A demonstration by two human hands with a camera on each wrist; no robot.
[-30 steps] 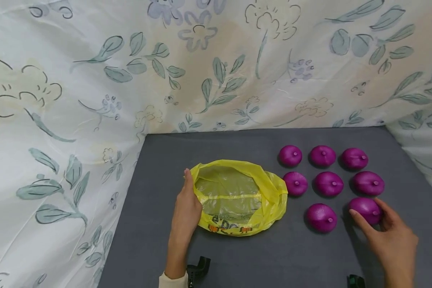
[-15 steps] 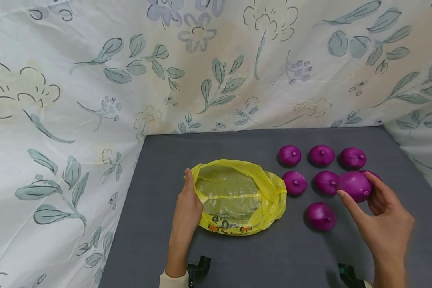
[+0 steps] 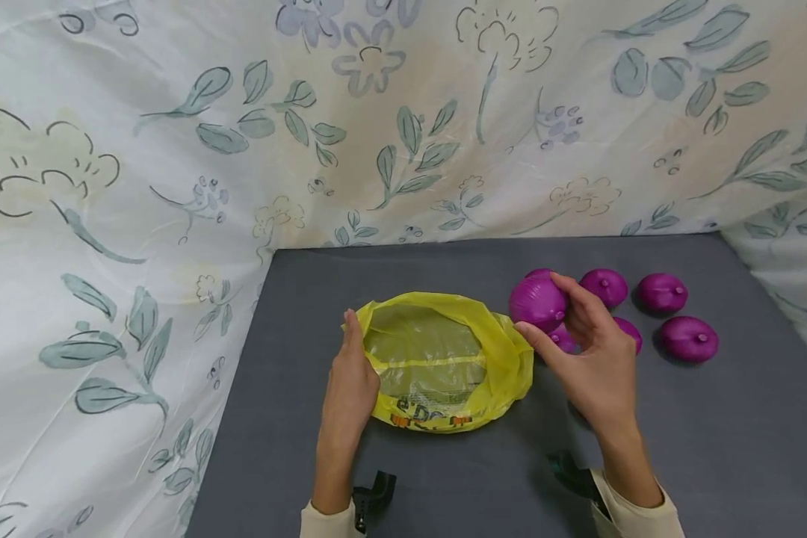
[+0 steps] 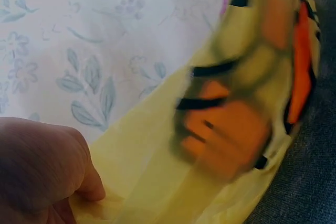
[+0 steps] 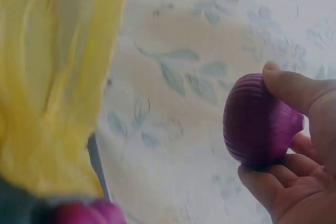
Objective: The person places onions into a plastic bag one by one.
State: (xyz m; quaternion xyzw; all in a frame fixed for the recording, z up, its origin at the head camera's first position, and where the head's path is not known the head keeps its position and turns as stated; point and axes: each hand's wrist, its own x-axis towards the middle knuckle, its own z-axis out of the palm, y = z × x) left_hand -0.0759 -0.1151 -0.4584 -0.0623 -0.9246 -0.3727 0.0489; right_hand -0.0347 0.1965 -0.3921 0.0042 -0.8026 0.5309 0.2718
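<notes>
A red onion (image 3: 538,301), purple and ribbed, is pinched between the thumb and fingers of my right hand (image 3: 598,366). It is held up just right of the mouth of a yellow plastic bag (image 3: 511,373). In the right wrist view the onion (image 5: 254,121) shows its stub pointing toward the palm. My left hand (image 3: 350,385) grips the bag's left rim, and the mouth gapes wide. Up close in the left wrist view, the left hand (image 4: 47,171) holds the thin plastic, which has orange and black print. The bag's see-through inside shows no onion.
Several more onions lie in rows on the dark grey table (image 3: 276,448), such as one at the back right (image 3: 662,293) and one in front of it (image 3: 688,339). My right hand partly hides some of them. A floral cloth (image 3: 403,149) hangs behind and at the sides.
My right hand has lifted the onion from the front right of the rows and carried it left, close to the bag. My left hand has stayed at the bag's rim.
</notes>
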